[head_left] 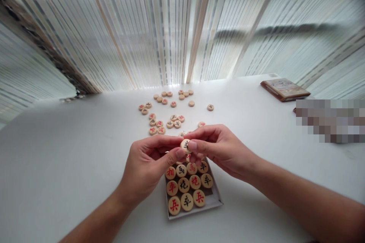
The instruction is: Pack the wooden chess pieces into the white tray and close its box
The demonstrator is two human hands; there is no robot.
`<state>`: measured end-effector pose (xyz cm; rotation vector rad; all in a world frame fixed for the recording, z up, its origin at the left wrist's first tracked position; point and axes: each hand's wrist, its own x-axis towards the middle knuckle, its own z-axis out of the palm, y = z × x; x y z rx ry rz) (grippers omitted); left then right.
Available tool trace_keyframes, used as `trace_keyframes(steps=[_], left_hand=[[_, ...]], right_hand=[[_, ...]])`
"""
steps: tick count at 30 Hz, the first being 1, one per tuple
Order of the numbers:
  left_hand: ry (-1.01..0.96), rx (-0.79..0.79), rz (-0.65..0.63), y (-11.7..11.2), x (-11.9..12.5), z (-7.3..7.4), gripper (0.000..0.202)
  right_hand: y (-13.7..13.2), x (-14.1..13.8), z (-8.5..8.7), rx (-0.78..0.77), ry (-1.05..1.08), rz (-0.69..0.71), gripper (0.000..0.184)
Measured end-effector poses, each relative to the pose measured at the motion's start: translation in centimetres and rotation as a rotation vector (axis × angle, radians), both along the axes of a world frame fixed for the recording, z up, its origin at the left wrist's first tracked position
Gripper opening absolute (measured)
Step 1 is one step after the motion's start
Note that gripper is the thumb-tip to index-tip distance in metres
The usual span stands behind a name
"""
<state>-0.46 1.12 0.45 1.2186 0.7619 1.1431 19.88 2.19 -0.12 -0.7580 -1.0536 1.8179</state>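
Note:
Between the fingertips of both hands is a round wooden xiangqi piece (pixel 185 145) with a black character facing up. My left hand (pixel 152 159) pinches it from the left, and my right hand (pixel 221 150) has its thumb and fingers on the right side. Below them lies a shallow box (pixel 212 200) holding rows of pieces with red and black characters. The front row has three pieces, among them a black-marked piece (pixel 187 202) in the middle; a bare spot shows at its right corner. My hands hide the far part of the box.
Loose xiangqi pieces (pixel 170 124) lie scattered on the white table (pixel 85 159) beyond my hands, some blank side up. A flat brown-edged box (pixel 285 89) sits at the back right, near a blurred-out patch. Striped curtains (pixel 156 26) hang behind the table.

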Motion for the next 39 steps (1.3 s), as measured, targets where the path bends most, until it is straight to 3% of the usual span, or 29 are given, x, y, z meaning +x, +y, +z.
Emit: trace_keyframes(steps=[10,17,25,30,39], left_hand=[[0.04,0.031,0.077,-0.01,-0.14,-0.41,0.026],[0.034,0.017,0.054,0.07,-0.27,-0.46,0.02],[0.112,0.084,0.11,-0.27,-0.07,-0.17,0.016],[0.129,0.154,0.14,-0.34,-0.01,-0.21,0.018],[0.098,0.111,0.099,-0.7,-0.03,-0.42,0.034]], right_hand=[[-0.11,0.17,0.11,0.074,0.056,-0.013,0.024],[-0.36,-0.05,0.12,0.177,0.051,-0.047,0.034],[-0.49,-0.22,-0.05,0.279,0.032,-0.064,0.021],[-0.48,-0.08,0.41,0.2,0.017,-0.025,0.021],[-0.26,-0.25,0.67,-0.092,0.064,0.04,0.031]])
